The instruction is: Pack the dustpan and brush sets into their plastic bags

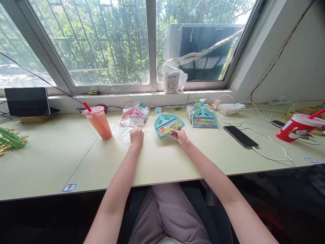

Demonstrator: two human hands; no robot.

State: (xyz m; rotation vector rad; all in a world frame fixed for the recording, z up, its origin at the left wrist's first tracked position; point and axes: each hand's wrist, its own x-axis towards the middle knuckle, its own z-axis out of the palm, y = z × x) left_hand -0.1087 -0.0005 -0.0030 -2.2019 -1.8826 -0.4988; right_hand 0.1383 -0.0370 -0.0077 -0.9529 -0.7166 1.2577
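Note:
My right hand point(180, 137) is closed on the lower right edge of a teal mini dustpan and brush set point(162, 121), which has a yellow printed label across the bristles. It tilts above the table, its handle pointing away from me. My left hand point(137, 137) rests on the table with fingers curled at a crumpled clear plastic bag point(127, 136); the fingertips are partly hidden. Behind it lies a stack of pink and green dustpan sets point(134, 115) in clear wrapping. To the right is another pile of teal dustpan sets point(205, 118).
A tilted cup of pink drink point(98, 123) stands left of my hands. On the right lie a phone point(240, 136) on a white cable point(273, 157) and a red cup point(294, 128). A tablet point(27, 101) stands far left, near green bundled sticks point(11, 140). A white packet point(172, 81) sits on the sill.

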